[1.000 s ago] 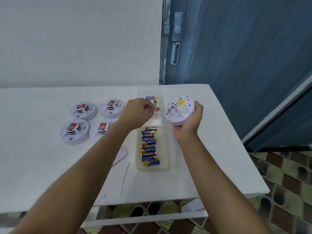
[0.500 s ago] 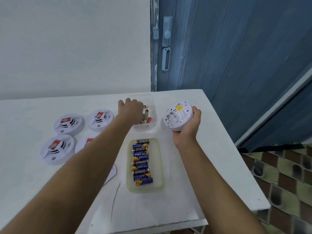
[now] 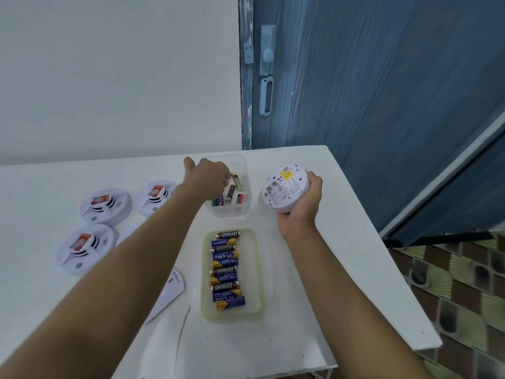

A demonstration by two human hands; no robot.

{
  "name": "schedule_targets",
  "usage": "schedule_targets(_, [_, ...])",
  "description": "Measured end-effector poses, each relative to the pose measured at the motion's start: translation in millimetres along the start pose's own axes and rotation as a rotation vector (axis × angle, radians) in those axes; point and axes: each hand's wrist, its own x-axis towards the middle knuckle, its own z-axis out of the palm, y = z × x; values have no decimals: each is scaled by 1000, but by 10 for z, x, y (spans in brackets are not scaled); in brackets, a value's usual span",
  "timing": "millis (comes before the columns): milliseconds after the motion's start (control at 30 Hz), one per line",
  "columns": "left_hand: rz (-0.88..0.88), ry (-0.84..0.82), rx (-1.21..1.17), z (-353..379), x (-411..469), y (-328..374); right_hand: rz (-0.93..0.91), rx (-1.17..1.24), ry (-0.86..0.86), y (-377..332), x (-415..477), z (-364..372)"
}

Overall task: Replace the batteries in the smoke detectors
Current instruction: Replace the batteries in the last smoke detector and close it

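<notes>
My right hand [image 3: 303, 212] grips a white smoke detector [image 3: 285, 187] above the table, its back with a yellow label turned toward me. My left hand [image 3: 207, 176] hovers over a clear tub [image 3: 240, 162] that holds several loose used batteries [image 3: 231, 192]. Its thumb sticks out to the left, its fingers curl down beside one battery, and nothing shows in its grasp. In front of the tub, a green-rimmed tray [image 3: 258, 269] carries a row of several fresh batteries [image 3: 225, 272].
Three more smoke detectors [image 3: 106, 206] [image 3: 155, 196] [image 3: 84, 247] lie at the left of the white table [image 3: 328, 296]; my left forearm hides most of another. A white wedge-shaped plastic piece [image 3: 169, 294] lies by the tray. A blue door [image 3: 382, 77] stands behind; the table's right edge is close.
My left hand, which pinched a battery a second ago, reached into the clear tub and now shows no battery between its fingers. The view has tilted and shifted. My right hand still holds the detector.
</notes>
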Motion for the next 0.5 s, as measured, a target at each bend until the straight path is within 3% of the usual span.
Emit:
schedule_targets(200, [34, -125, 189, -163, -63, -12, -11, -8, -16, 22, 3, 25])
schedule_targets(500, [82, -101, 150, -135, -130, 37, -13, -13, -26, 19, -13, 32])
